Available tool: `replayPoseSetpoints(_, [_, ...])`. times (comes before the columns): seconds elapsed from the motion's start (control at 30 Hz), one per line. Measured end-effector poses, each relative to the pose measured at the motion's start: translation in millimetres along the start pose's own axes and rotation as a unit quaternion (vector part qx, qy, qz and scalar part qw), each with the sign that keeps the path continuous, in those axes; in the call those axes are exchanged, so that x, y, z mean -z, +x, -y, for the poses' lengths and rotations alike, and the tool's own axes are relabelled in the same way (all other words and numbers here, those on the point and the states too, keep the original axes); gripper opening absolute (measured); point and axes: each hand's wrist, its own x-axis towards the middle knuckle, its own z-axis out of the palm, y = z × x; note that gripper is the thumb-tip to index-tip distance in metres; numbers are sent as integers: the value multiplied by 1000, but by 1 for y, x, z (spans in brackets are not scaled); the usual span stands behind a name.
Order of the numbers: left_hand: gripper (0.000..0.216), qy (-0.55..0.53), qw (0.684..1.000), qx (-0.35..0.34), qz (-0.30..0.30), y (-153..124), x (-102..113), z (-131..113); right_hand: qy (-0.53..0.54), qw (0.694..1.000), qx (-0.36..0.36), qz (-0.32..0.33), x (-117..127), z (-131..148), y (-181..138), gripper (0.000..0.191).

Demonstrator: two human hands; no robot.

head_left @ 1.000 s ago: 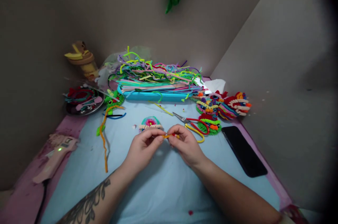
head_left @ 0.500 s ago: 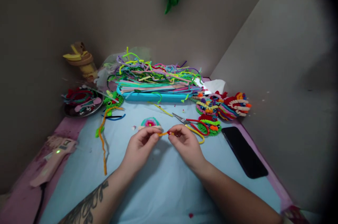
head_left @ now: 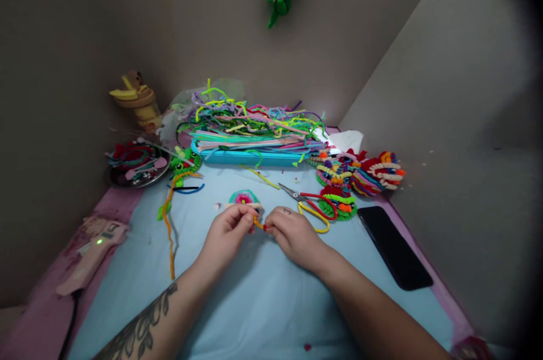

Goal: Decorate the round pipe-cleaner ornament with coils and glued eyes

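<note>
My left hand (head_left: 227,235) pinches one end of a short orange pipe cleaner (head_left: 258,224) between thumb and fingertips. At its other end, my right hand (head_left: 297,238) is closed on it, back turned up, near a small red bit. Just behind my fingers lies a coiled round piece (head_left: 244,199) in pink, teal and cream, partly hidden by my left hand. Scissors (head_left: 299,197) with one red and one yellow handle rest open beyond my right hand. A longer orange pipe cleaner (head_left: 170,235) lies left of my left hand.
A blue tray (head_left: 250,157) heaped with pipe cleaners stands at the back. Bright coiled figures (head_left: 360,173) and a phone (head_left: 395,247) lie right. Leftward are a metal bowl (head_left: 146,180), a green figure (head_left: 184,165) and a pink glue gun (head_left: 91,261) with a cord.
My right hand has rolled over so its back faces up, and has come slightly closer to my left. The orange pipe cleaner now slants down toward it.
</note>
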Motion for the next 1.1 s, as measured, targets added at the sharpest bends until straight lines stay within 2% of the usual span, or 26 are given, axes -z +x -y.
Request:
replayPoseSetpoints(0.1, [30,-12,1000,7,3,1,1,0,3,1000,-7,15,2,-2,1,15])
replayPoseSetpoints(0.2, [26,-36,999,-8,2,2,5,0,85,994,-60,-23,1,-2,1,13])
replayPoseSetpoints(0.33, [20,-71,997,-12,-5,4,9,1,208,961,-162,-83,-4,0,1,4])
replayPoseSetpoints(0.4, [20,-76,997,-6,-8,5,9,1,268,940,-186,-94,-5,1,1,4])
replayPoseSetpoints(0.53, [19,-64,998,-10,-11,3,6,-1,348,908,-200,-122,-5,2,3,16])
replayPoseSetpoints(0.8, [17,-24,1000,-12,-6,2,3,-7,392,881,-230,-130,-3,4,4,26])
replayPoseSetpoints(1.0, [14,18,1000,-4,8,-1,2,-9,506,810,-271,-121,-7,2,2,27])
replayPoseSetpoints(1.1, [12,23,1000,-10,16,-3,2,-10,530,792,-278,-122,-6,3,2,25])
